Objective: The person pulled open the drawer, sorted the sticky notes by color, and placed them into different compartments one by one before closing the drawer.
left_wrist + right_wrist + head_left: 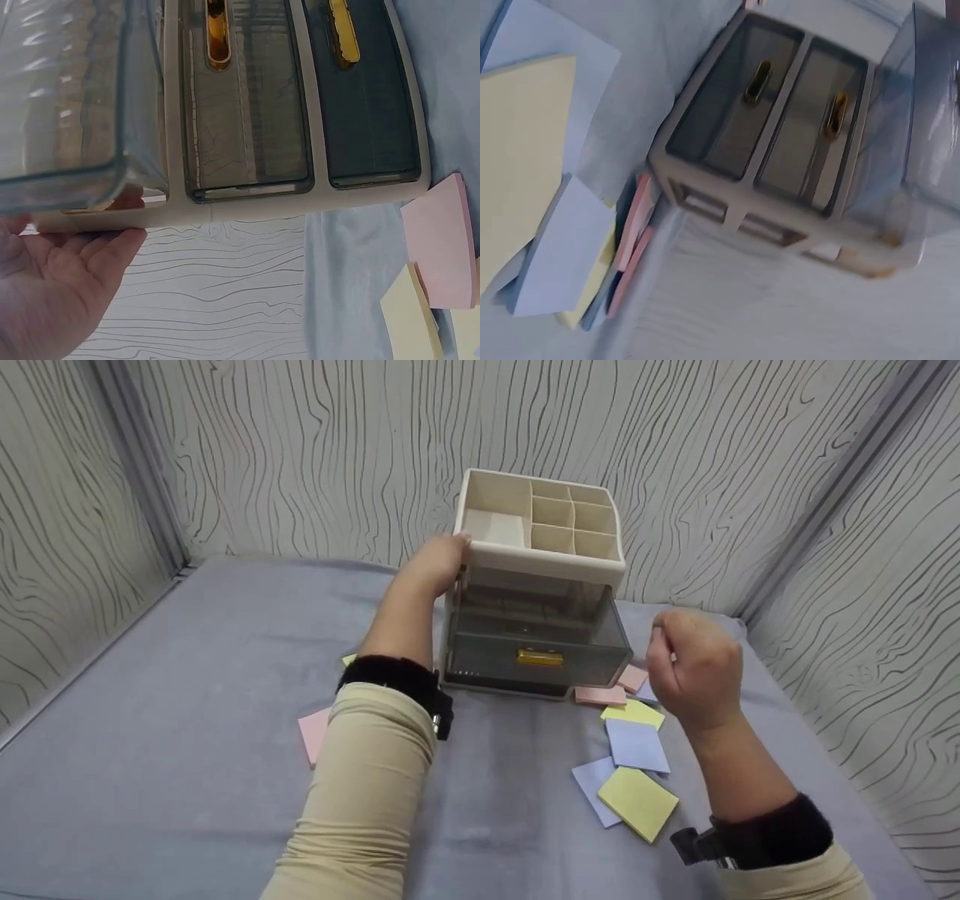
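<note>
A cream desktop drawer organizer [547, 553] stands at the back middle, with smoky see-through drawers and gold handles. Its top drawer [536, 656] is pulled out toward me; the two lower drawers [251, 105] sit in the frame. My left hand [439, 562] grips the organizer's left side near the top, beside the open drawer; in the left wrist view the left hand [67, 277] is at the frame's edge with fingertips showing behind it. To the right of the organizer my right hand [697, 667] is raised in a fist, apart from it, with nothing visible in it.
Blue, yellow and pink sticky-note pads [636, 745] lie scattered right of the organizer's front. A pink pad [313, 735] lies left, partly behind my left forearm. Compartments [555, 514] top the organizer. Wood-patterned walls [322, 457] enclose the grey cloth-covered table [187, 697].
</note>
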### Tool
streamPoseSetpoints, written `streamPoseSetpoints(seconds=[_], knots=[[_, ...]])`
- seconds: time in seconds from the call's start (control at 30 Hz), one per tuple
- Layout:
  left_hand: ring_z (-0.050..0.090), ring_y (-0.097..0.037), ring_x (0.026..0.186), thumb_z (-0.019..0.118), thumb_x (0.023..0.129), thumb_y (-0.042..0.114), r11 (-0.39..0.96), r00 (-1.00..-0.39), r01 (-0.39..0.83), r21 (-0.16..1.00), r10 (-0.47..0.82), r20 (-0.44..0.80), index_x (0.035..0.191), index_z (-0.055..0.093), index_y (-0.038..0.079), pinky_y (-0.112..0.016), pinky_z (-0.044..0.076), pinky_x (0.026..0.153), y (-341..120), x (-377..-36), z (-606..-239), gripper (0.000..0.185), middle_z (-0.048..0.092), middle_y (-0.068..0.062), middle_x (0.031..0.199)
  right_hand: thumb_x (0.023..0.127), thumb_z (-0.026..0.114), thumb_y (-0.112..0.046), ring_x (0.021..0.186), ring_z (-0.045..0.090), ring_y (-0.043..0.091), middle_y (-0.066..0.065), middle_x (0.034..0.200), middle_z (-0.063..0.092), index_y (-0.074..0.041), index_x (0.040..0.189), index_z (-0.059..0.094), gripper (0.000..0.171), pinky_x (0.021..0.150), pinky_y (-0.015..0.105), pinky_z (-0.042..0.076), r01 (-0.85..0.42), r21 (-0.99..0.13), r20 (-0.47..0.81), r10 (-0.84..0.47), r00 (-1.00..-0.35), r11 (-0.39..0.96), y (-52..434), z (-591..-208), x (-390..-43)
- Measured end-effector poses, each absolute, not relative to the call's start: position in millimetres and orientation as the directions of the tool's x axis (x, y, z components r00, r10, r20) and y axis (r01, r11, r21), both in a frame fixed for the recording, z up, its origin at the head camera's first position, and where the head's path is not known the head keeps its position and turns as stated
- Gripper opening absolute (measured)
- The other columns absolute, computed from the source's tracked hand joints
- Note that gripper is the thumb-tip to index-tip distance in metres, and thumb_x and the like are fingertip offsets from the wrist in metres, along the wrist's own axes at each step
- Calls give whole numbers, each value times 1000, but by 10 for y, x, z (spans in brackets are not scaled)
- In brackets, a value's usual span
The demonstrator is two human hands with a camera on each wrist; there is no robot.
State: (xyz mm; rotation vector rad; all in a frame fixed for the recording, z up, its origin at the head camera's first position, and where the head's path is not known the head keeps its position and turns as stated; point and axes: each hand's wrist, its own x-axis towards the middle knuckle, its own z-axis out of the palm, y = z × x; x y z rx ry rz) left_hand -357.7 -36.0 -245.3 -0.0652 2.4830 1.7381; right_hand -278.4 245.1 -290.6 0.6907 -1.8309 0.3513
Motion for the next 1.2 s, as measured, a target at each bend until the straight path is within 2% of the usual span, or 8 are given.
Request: streamPoseSetpoints(seconds=[0.1, 0.2, 0.3, 0.4, 0.53, 0.77, 0.97, 1.2], knots=[[41, -26, 123, 24, 98, 43, 354, -994, -97, 930, 21, -111, 139, 34, 11, -49, 23, 106, -363, -3568, -2457, 54, 46, -9, 133, 82, 43, -15, 48, 37, 17, 5, 54, 41, -4, 65, 52, 22, 44, 32, 28, -530, 20, 892, -255, -374, 848, 2624, -2976, -2883], [41, -27, 124, 23, 98, 43, 365, -994, -95, 926, 15, -108, 138, 36, 11, -50, 23, 106, -358, -3565, -2465, 53, 46, -10, 132, 83, 46, -13, 51, 39, 18, 4, 56, 43, -7, 67, 52, 19, 45, 32, 30, -436, -20, 779, -259, -571, 900, 2772, -3087, -2955], [40, -27, 125, 23, 98, 43, 375, -994, -93, 922, 18, -107, 138, 36, 11, -49, 24, 106, -353, -3564, -2466, 53, 46, -10, 132, 86, 50, -14, 59, 45, 20, 3, 64, 49, -8, 75, 56, 14, 51, 34, 36, -366, -52, 522, -287, -803, 929, 2886, -3195, -3016], [41, -26, 124, 22, 98, 42, 384, -995, -74, 920, 30, -92, 137, 37, 9, -46, 26, 106, -354, -3566, -2461, 53, 47, -10, 131, 86, 56, -19, 68, 52, 22, 6, 75, 57, -5, 87, 60, 14, 58, 38, 43, -329, -85, 214, -305, -928, 941, 2969, -3295, -3086], [42, -25, 123, 22, 98, 43, 402, -996, -70, 913, 21, -85, 136, 40, 7, -44, 27, 105, -352, -3562, -2450, 55, 49, -11, 130, 79, 68, -19, 75, 57, 26, 12, 83, 62, 1, 97, 62, 28, 66, 43, 47, -325, -97, -39, -330, -943, 941, 3055, -3440, -3162], [42, -25, 124, 23, 98, 44, 394, -995, -91, 915, 5, -101, 136, 41, 7, -46, 26, 106, -347, -3558, -2437, 56, 49, -10, 130, 66, 81, -14, 98, 55, 38, 23, 109, 57, 0, 115, 57, 57, 81, 49, 46, -182, -161, -288, -222, -931, 970, 3059, -3660, -3180], [43, -24, 122, 23, 98, 44, 379, -994, -91, 921, 19, -106, 135, 42, 7, -45, 26, 106, -355, -3560, -2434, 56, 50, -10, 128, 67, 81, -16, 111, 46, 43, 24, 122, 50, -4, 125, 53, 66, 87, 55, 41, -121, -100, -375, -150, -915, 988, 3016, -3748, -3167], [40, -25, 125, 23, 98, 44, 371, -992, -98, 924, 40, -122, 138, 39, 7, -45, 24, 107, -374, -3565, -2429, 56, 47, -10, 133, 65, 82, -15, 103, 51, 38, 19, 111, 55, 0, 119, 56, 62, 86, 53, 43, -138, -70, -371, -154, -916, 988, 2961, -3763, -3189]])
